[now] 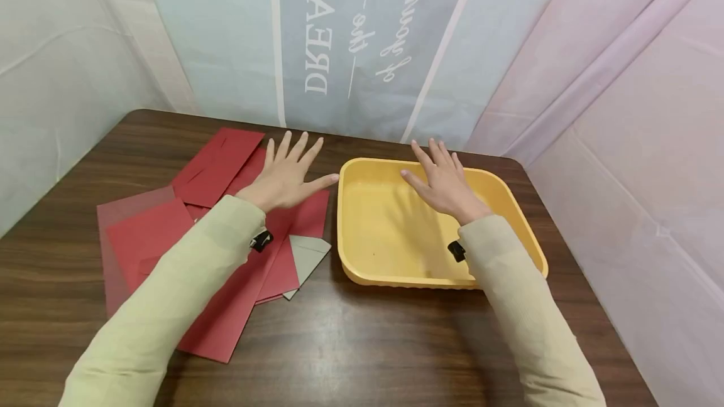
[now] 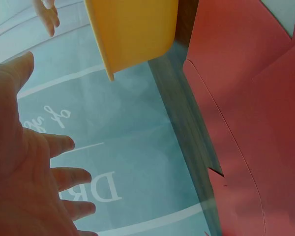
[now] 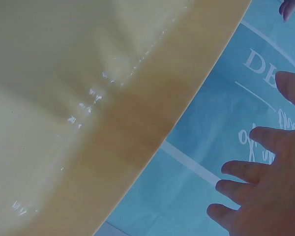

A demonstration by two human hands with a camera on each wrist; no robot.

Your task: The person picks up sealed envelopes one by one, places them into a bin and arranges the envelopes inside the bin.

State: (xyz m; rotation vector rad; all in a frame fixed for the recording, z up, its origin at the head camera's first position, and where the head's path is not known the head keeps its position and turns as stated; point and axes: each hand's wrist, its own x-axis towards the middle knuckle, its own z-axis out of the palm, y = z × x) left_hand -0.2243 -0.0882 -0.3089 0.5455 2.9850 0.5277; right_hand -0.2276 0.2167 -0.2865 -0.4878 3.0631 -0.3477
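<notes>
My left hand (image 1: 281,179) hovers with spread fingers above a loose pile of flat red card sheets (image 1: 220,165). Some sheets have slits, and one piece with a pale grey face (image 1: 308,257) pokes out on the pile's right side. Over the yellow plastic tub (image 1: 370,250) is my right hand (image 1: 444,186), fingers apart and holding nothing. The left wrist view shows the left palm (image 2: 24,172) beside the red sheets (image 2: 246,113). In the right wrist view, the right hand (image 3: 270,182) appears beyond the tub's wall (image 3: 152,113). The tub's visible floor holds only hand shadows.
Everything rests on a dark wood-grain table (image 1: 339,344). Behind its far edge hangs a pale blue cloth (image 1: 226,36) with white lettering. White fabric walls (image 1: 639,162) close in both sides. The tub stands right of the pile, a narrow strip of table between them.
</notes>
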